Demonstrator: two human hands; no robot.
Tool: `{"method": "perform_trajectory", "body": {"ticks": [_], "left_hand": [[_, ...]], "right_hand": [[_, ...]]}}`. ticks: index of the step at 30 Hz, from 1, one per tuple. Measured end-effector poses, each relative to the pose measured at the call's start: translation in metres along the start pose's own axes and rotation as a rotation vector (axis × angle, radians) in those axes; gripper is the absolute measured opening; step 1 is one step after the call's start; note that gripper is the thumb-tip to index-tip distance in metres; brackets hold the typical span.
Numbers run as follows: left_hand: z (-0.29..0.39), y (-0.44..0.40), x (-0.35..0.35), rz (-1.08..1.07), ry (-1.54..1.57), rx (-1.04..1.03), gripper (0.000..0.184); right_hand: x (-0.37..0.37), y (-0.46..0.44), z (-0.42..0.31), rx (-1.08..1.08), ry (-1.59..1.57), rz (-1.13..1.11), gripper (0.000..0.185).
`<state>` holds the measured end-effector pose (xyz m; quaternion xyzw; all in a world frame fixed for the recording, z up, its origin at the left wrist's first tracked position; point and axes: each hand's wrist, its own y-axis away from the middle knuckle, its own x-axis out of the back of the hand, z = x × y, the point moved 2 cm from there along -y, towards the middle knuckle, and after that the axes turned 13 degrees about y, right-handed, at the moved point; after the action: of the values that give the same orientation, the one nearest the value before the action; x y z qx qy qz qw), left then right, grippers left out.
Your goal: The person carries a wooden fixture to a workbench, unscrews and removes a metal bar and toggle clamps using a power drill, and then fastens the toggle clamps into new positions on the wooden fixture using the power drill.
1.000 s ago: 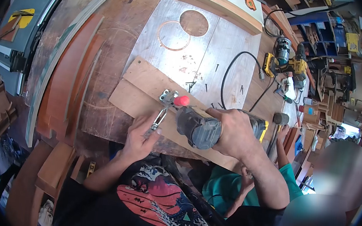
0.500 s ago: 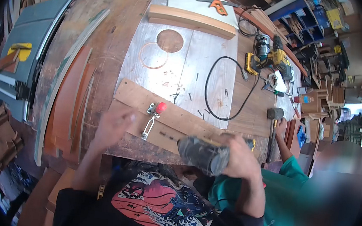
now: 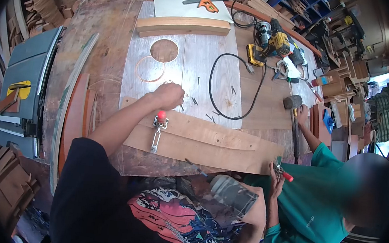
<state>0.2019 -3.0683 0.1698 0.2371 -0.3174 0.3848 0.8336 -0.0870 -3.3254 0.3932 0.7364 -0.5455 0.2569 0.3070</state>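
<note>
My left hand reaches over the pale board to several loose dark screws. Its fingers are curled together, and whatever they pinch is hidden. A cordless drill, blurred and with a long dark bit, is gripped by my right hand in front of my chest. Between the hands lies a brown wooden template with holes along it. Near its left end sits a toggle clamp with a red tip.
At right, a co-worker in green has one hand near a mallet and the other at a red-handled clamp. A black cord, a yellow power tool, a curved wooden block and an orange-headed square lie farther back.
My left hand has moved forward, past the toggle clamp, to the screws. The drill has come back off the template towards my body. The view has shifted, showing the co-worker's lower hand.
</note>
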Motion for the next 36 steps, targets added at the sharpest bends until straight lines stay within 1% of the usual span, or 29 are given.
{"method": "perform_trajectory", "body": {"ticks": [1, 2, 4, 6, 8, 10, 13, 19, 22, 25, 28, 30, 33, 34, 35, 36], "left_hand": [[-0.006, 0.001, 0.001, 0.059, 0.005, -0.035, 0.019], [0.002, 0.011, 0.018, 0.133, 0.277, -0.001, 0.019], [0.016, 0.047, 0.058, 0.274, 0.826, 0.074, 0.019], [0.032, 0.105, 0.083, 0.303, 1.034, 0.024, 0.018], [0.037, 0.159, 0.068, 0.317, 1.199, 0.021, 0.016], [0.033, 0.197, 0.032, 0.095, 1.354, -0.069, 0.020], [0.042, 0.224, 0.005, -0.006, 1.699, -0.208, 0.018], [0.032, 0.240, 0.011, 0.074, 1.870, -0.209, 0.017], [0.030, 0.241, 0.009, 0.108, 1.880, -0.230, 0.017], [0.030, 0.240, 0.011, 0.103, 1.813, -0.204, 0.020], [0.033, 0.239, 0.013, 0.139, 1.823, -0.207, 0.018], [0.034, 0.239, 0.015, 0.176, 1.794, -0.215, 0.016], [0.032, 0.234, 0.014, 0.256, 1.724, -0.181, 0.012], [0.030, 0.232, 0.014, 0.288, 1.696, -0.162, 0.011], [0.026, 0.230, 0.019, 0.323, 1.551, -0.208, 0.011], [0.020, 0.226, 0.025, 0.354, 1.406, -0.252, 0.012]], "right_hand": [[0.002, -0.001, -0.006, 0.016, -0.007, 0.048, 0.039], [0.002, -0.002, -0.011, 0.033, -0.015, 0.096, 0.033], [0.003, -0.004, -0.015, 0.119, 0.010, 0.131, 0.032], [0.001, -0.008, -0.022, 0.145, -0.018, 0.118, 0.032], [-0.002, -0.017, -0.030, 0.162, -0.044, 0.087, 0.033], [-0.008, -0.025, -0.037, 0.163, -0.045, 0.047, 0.033], [-0.017, -0.037, -0.049, 0.152, -0.041, -0.010, 0.034], [-0.030, -0.053, -0.065, 0.129, -0.031, -0.070, 0.037], [-0.031, -0.055, -0.068, 0.117, -0.063, -0.120, 0.036], [-0.032, -0.059, -0.079, 0.130, 0.003, -0.119, 0.035], [-0.028, -0.061, -0.088, 0.109, 0.066, -0.122, 0.033], [-0.025, -0.064, -0.091, 0.054, 0.096, -0.141, 0.033], [-0.025, -0.074, -0.083, 0.149, 0.223, -0.166, 0.035], [-0.025, -0.079, -0.091, 0.172, 0.243, -0.135, 0.035], [-0.024, -0.088, -0.105, 0.197, 0.265, -0.102, 0.036], [-0.021, -0.097, -0.107, 0.178, 0.276, -0.146, 0.041]]}}
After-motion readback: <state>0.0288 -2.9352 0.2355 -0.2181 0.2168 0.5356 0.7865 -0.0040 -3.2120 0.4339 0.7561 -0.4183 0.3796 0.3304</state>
